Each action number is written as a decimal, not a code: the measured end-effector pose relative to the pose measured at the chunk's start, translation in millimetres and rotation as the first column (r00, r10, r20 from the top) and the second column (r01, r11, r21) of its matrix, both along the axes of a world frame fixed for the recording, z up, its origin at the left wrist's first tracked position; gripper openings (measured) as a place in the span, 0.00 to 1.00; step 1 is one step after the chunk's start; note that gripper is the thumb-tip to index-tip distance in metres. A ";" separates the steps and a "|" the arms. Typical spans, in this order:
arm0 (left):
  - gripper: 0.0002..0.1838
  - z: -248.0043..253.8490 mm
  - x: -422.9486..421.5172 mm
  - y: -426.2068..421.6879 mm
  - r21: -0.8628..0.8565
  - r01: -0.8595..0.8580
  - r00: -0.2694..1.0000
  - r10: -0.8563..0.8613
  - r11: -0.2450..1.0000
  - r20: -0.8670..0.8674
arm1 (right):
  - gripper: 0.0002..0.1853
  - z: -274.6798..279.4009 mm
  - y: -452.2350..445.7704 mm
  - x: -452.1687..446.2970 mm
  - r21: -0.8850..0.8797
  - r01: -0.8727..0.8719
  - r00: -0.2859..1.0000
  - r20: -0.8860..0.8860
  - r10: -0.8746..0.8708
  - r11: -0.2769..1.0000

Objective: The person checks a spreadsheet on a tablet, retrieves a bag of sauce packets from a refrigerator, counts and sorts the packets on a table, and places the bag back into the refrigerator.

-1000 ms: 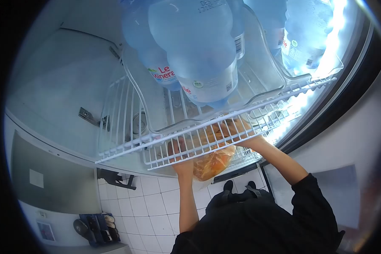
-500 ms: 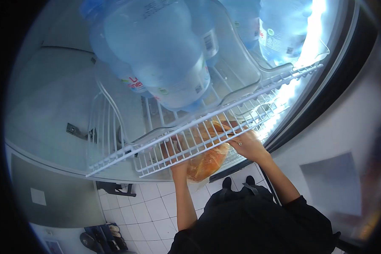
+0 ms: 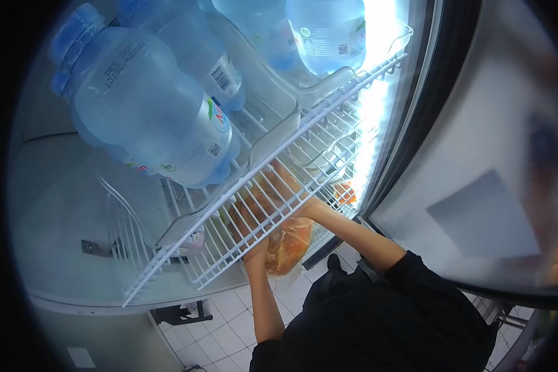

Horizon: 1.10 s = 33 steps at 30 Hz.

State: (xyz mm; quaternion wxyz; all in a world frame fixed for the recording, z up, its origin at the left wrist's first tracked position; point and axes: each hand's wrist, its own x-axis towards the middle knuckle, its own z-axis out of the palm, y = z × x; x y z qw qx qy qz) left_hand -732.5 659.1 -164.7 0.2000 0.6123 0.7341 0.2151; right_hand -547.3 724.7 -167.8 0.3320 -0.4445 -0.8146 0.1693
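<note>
Beneath a white wire shelf [image 3: 319,115] in a lit fridge is a clear plastic bag of bread [image 3: 289,246], orange-brown inside. My left hand [image 3: 252,234] grips its left side, with the fingers partly hidden behind the shelf wires. On the far right side of the bag, my right hand [image 3: 289,191] reaches in under the shelf and is closed against it. Its fingertips are hard to make out through the wires. Just above both hands, large blue water bottles [image 3: 149,105] stand on the shelf in clear plastic trays.
More water bottles [image 3: 328,31] stand at the back right, beside a bright light strip. An orange packet [image 3: 345,193] lies below the shelf at right. The open fridge door [image 3: 477,155] is on the right, with a grey sheet [image 3: 485,217] on it. White floor tiles [image 3: 229,310] show below.
The view has turned, so the shelf and bottles appear further left and more steeply slanted. My right hand has moved left and deeper under the shelf, beside the bag.
</note>
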 end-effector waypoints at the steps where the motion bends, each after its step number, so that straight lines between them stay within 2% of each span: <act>1: 0.37 11.5 6.3 2.9 -0.057 -0.007 0.999 0.009 0.998 0.049 | 0.24 -0.7 -7.1 2.5 0.012 0.029 0.997 -0.078 -0.028 1.000; 2: 0.37 11.0 5.5 7.7 -0.073 -0.007 0.999 0.011 0.997 0.051 | 0.24 2.3 -21.2 5.4 0.041 0.096 0.975 -0.205 -0.085 0.995; 4: 0.36 6.9 -0.4 15.2 -0.106 0.002 0.999 0.002 0.994 0.045 | 0.24 9.7 -61.4 16.3 0.064 0.274 0.845 -0.492 -0.209 0.960; 5: 0.36 3.5 -4.8 19.5 -0.116 0.009 0.999 -0.005 0.993 0.038 | 0.23 16.4 -87.0 23.6 -0.090 0.361 0.704 -0.627 -0.335 0.928; 7: 0.35 0.0 -12.9 26.6 -0.132 0.019 1.000 -0.016 0.991 0.026 | 0.27 -24.9 -118.1 47.2 -0.028 0.586 0.623 -0.623 -0.473 0.810; 8: 0.35 -2.1 -15.0 29.4 -0.140 0.027 0.999 -0.023 0.990 0.025 | 0.27 -51.3 -127.5 56.0 -0.251 0.655 0.445 -0.633 -0.633 0.712; 9: 0.35 -3.8 -18.3 29.7 -0.150 0.032 0.999 -0.029 0.988 0.022 | 0.28 -79.6 -128.7 63.5 -0.467 0.669 0.250 -0.591 -0.767 0.578; 12: 0.34 -14.0 -26.3 30.5 -0.181 0.048 0.999 -0.047 0.982 0.010 | 0.31 -166.4 -93.5 81.8 -0.303 0.849 0.352 -0.287 -0.891 0.433; 15: 0.33 -27.5 -36.4 22.3 -0.213 0.056 0.998 -0.058 0.975 -0.004 | 0.30 -182.8 -52.5 78.1 -0.341 0.892 0.304 -0.034 -0.952 0.297; 16: 0.33 -31.1 -37.8 20.7 -0.222 0.057 0.998 -0.060 0.973 -0.010 | 0.27 -172.8 -44.6 74.8 -0.422 0.873 0.283 0.027 -0.959 0.246; 20: 0.32 -29.6 -36.0 11.9 -0.244 0.070 0.998 -0.068 0.967 0.017 | 0.22 -178.5 -30.2 84.4 -0.350 0.930 0.139 0.048 -0.989 0.114; 21: 0.32 -23.8 -33.0 14.2 -0.260 0.085 0.994 -0.063 0.962 0.090 | 0.19 -182.2 -33.5 84.2 -0.271 0.951 0.138 -0.056 -0.989 0.148; 22: 0.28 -19.5 -29.5 9.6 -0.263 -0.016 0.998 -0.001 0.965 -0.064 | 0.18 -183.2 -39.8 83.4 -0.367 0.910 0.179 -0.078 -0.981 0.195; 23: 0.25 -12.4 -25.8 6.3 -0.163 0.022 0.999 -0.025 0.986 -0.022 | 0.17 -178.7 -47.0 84.1 -0.454 0.858 0.214 -0.107 -0.971 0.239; 24: 0.23 -4.2 -18.4 -0.1 -0.058 0.060 0.998 -0.059 0.996 0.022 | 0.15 -195.1 -53.0 84.6 -0.391 0.873 0.236 -0.183 -0.954 0.291; 25: 0.15 22.4 3.0 2.6 -0.016 0.056 0.992 -0.053 0.998 0.110 | 0.14 -185.7 -63.1 78.9 -0.493 0.828 0.132 -0.293 -0.947 0.268; 26: 0.06 48.9 24.5 5.2 0.027 0.050 0.979 -0.054 0.998 0.198 | 0.14 -169.3 -77.6 73.6 -0.687 0.689 -0.006 -0.323 -0.946 0.230; 27: 0.00 55.8 37.7 2.0 0.141 0.024 0.972 -0.056 0.990 0.226 | 0.15 -145.0 -96.2 65.0 -0.839 0.502 -0.147 -0.320 -0.936 0.208; 29: 0.07 78.9 49.9 -4.3 0.078 0.091 0.954 -0.109 0.993 0.281 | 0.14 -77.4 -138.4 34.2 -0.882 0.404 -0.233 -0.357 -0.905 0.243; 31: 0.10 68.8 43.4 0.1 0.143 0.294 0.842 -0.327 0.945 0.430 | 0.13 -59.3 -154.5 -0.7 -0.808 0.438 -0.237 -0.526 -0.817 0.393; 32: 0.11 81.1 50.2 -10.3 0.214 0.384 0.849 -0.435 0.898 0.300 | 0.14 -46.1 -158.3 -10.3 -0.679 0.524 -0.152 -0.668 -0.729 0.514; 33: 0.11 70.1 45.6 -9.7 0.294 0.464 0.790 -0.541 0.835 0.289 | 0.15 -35.4 -159.7 -17.7 -0.527 0.587 -0.054 -0.783 -0.619 0.614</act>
